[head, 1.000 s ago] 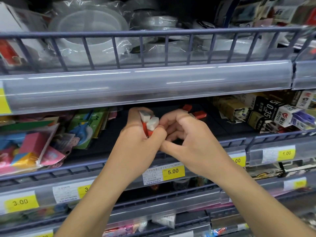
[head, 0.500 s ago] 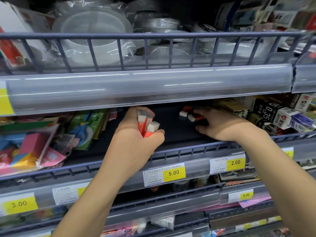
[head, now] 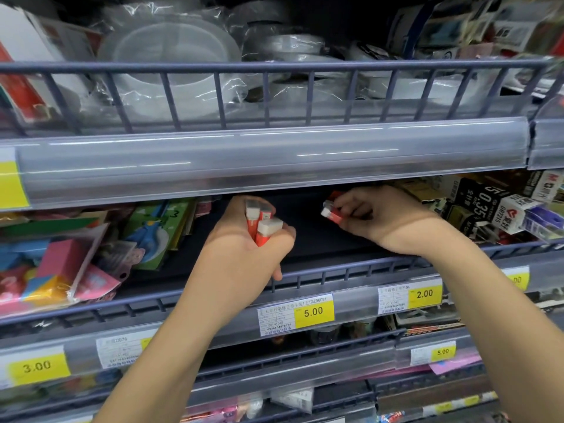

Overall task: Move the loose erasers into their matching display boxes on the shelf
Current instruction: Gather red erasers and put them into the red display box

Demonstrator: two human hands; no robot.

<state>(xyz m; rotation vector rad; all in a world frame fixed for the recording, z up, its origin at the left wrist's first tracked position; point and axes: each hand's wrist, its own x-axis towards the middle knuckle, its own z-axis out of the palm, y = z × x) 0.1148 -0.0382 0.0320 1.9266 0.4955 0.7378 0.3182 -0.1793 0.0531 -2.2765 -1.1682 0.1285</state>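
left hand (head: 244,239) still grips erasers (head: 262,222) | right hand (head: 384,218) now pinches eraser (head: 331,213)

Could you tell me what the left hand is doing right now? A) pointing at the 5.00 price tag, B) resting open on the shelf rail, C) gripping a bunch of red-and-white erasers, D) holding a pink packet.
C: the left hand is curled round several erasers, whose white ends stick up above the fingers.
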